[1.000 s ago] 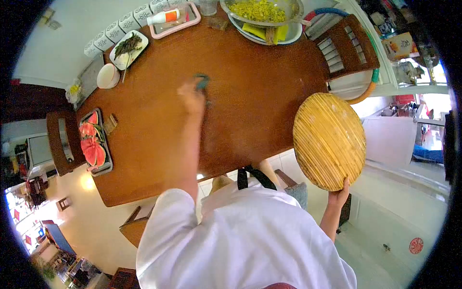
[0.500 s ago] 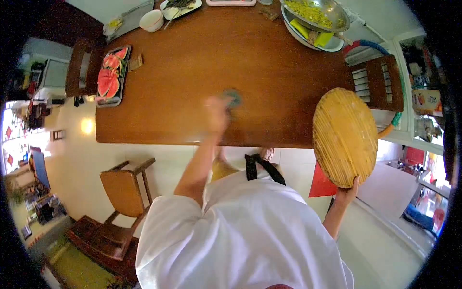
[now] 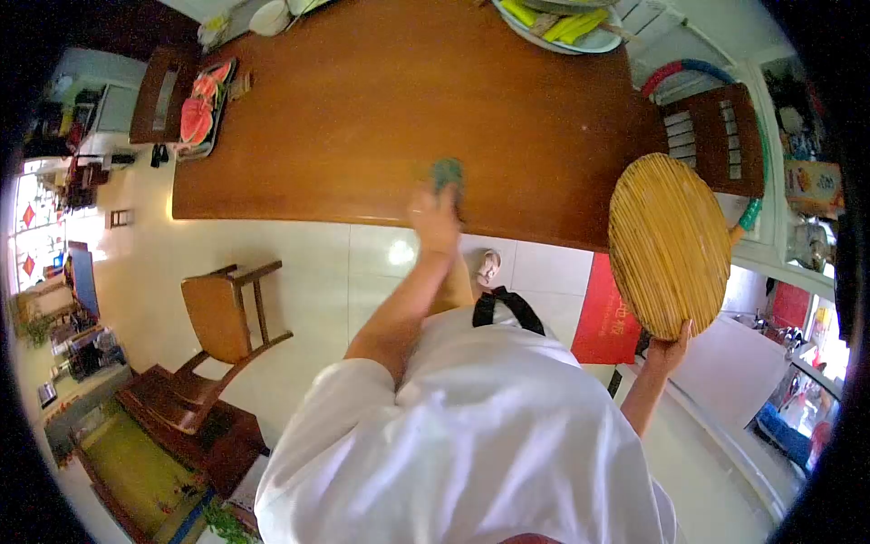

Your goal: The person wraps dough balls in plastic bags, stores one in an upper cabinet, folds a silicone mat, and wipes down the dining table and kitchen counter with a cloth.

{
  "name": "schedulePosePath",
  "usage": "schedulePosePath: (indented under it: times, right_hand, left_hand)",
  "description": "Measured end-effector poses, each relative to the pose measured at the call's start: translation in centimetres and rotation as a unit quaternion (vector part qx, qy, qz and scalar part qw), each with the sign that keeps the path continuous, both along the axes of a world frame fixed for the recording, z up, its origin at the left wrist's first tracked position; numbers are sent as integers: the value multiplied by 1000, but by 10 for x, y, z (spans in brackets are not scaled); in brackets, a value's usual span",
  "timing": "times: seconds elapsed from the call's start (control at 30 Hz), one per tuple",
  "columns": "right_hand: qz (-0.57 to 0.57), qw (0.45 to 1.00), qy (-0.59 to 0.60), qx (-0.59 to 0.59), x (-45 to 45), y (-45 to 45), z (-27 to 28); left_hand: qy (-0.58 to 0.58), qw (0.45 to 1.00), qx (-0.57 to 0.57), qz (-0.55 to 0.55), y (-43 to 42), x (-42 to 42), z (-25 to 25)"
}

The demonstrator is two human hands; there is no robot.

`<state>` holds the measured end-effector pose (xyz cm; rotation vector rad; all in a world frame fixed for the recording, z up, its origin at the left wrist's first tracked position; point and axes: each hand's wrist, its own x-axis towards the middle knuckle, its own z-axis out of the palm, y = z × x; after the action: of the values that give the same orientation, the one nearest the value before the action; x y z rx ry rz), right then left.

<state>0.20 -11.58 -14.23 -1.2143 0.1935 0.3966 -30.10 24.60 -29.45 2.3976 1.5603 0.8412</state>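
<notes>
At the near edge of the brown wooden table (image 3: 381, 109), my left hand (image 3: 437, 218) has its fingers on a small dark green scrubbing pad or cloth (image 3: 447, 170), pressed to the tabletop. Which of the two it is, I cannot tell. My right hand (image 3: 669, 352) grips the lower rim of a round, ribbed wooden lid (image 3: 669, 245). That lid is held up tilted, off the table's right end, its broad face towards me. Most of the right fingers are hidden behind it.
Watermelon slices (image 3: 196, 120) lie on a tray at the table's left end. A basin (image 3: 580, 43) with yellow-green items stands at the far right, a white bowl (image 3: 269, 18) at the far left. Chairs flank the table; another chair (image 3: 217, 317) is behind on the left. A red sheet (image 3: 605, 317) hangs below the lid.
The view has shifted, so the table's far items sit higher or leave the picture. My left hand and the green pad are closer to the near edge. The lid stays in my right hand.
</notes>
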Motion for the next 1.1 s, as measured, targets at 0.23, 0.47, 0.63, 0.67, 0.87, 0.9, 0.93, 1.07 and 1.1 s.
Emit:
schedulePosePath:
  times: [0.23,0.47,0.63,0.67,0.87,0.9,0.93,1.07,1.1]
  right_hand:
    - [-59,998,-3,5,13,5,5]
    - [-124,992,-4,-2,-17,-58,4]
    - [-169,985,13,14,-34,-75,-7]
    - [-163,986,32,10,-39,-64,5]
    - [-187,981,32,32,-58,-65,5]
    - [-195,980,29,34,-61,-64,7]
    - [-202,978,29,29,-66,-62,10]
    - [-218,975,23,18,-80,-78,13]
    - [-226,974,19,17,-85,-85,14]
  left_hand:
    - [-137,972,-103,-159,16,49,40]
    - [-28,983,-33,177,182,-105,11]
    - [138,990,-27,-1,120,3,25]
    - [145,986,-60,-61,93,29,36]
    - [112,925,-145,-333,-30,133,59]
    - [111,922,-143,-341,-39,141,57]
    - [116,883,-135,-434,-44,148,52]
    - [180,838,-57,-512,-8,181,30]
    - [221,852,-5,-475,13,188,24]
